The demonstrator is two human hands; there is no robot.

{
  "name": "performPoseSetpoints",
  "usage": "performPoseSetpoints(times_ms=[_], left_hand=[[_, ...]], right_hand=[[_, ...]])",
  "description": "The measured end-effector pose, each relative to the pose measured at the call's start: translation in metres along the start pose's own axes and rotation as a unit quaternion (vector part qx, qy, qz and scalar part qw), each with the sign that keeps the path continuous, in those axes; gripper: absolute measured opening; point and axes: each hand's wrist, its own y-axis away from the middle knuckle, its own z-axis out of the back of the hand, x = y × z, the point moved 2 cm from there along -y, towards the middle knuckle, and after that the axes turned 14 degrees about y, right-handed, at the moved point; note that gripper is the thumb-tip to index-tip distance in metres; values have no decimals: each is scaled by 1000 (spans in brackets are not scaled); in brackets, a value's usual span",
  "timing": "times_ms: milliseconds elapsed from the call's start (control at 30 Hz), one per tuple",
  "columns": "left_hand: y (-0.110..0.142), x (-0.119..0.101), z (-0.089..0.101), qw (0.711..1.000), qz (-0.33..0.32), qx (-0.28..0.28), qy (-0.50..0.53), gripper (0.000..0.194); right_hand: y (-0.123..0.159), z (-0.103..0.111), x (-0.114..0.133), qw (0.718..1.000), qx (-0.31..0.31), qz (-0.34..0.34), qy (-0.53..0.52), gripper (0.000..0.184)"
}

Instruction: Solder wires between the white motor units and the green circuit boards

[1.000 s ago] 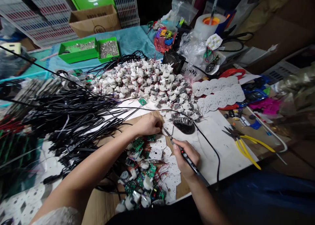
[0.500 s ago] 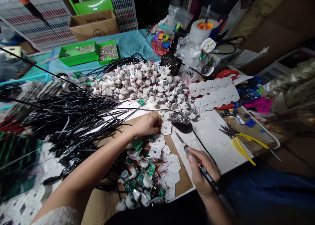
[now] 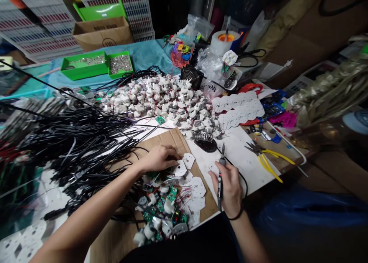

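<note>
My left hand (image 3: 162, 158) is closed with its fingertips on the edge of a white perforated circuit board (image 3: 180, 168), above several similar boards. Just below it lie green circuit boards (image 3: 171, 194) and white plastic-cased parts with thin red wires. My right hand (image 3: 230, 186) grips a soldering iron (image 3: 220, 178) by its dark handle. The iron's tip points up and away from me, apart from the boards. Beyond the tip stands a soldering iron stand (image 3: 204, 143) with a metal coil.
A heap of white parts (image 3: 161, 98) fills the middle of the table. Black cables (image 3: 86, 136) crowd the left side. Yellow-handled pliers (image 3: 266, 159) lie at the right, near white board panels (image 3: 241, 109). Green trays (image 3: 84, 65) of small metal pieces stand behind.
My left hand has come back towards me and now has a white board at its fingertips. My right hand has turned the soldering iron more upright. The view has shifted slightly.
</note>
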Motion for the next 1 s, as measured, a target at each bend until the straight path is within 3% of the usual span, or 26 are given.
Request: performPoseSetpoints(times_ms=[133, 233, 333, 433, 567, 667, 800, 1000], left_hand=[[3, -7, -3, 999, 0, 30, -11, 21], [0, -8, -6, 1000, 3, 7, 14, 22], [-3, -3, -6, 996, 14, -70, 61, 25], [-6, 5, 6, 982, 60, -172, 55, 22], [-12, 17, 46, 940, 116, -309, -81, 16], [-22, 31, 77, 897, 200, -372, -131, 17], [-35, 55, 98, 846, 291, -445, -33, 22], [-46, 79, 92, 819, 273, -494, 99, 29]], right_hand=[[-4, 1, 4, 999, -9, -28, -33, 29], [-3, 8, 4, 996, -69, -30, -41, 20], [-6, 19, 10, 990, -139, -4, -22, 20], [-18, 23, 23, 985, -159, 35, -46, 29], [-46, 3, 51, 977, -116, 77, -160, 33], [-65, -20, 74, 969, -71, 115, -208, 35], [-72, -38, 91, 973, -31, 134, -187, 38], [-48, -26, 81, 973, -62, 125, -185, 35]])
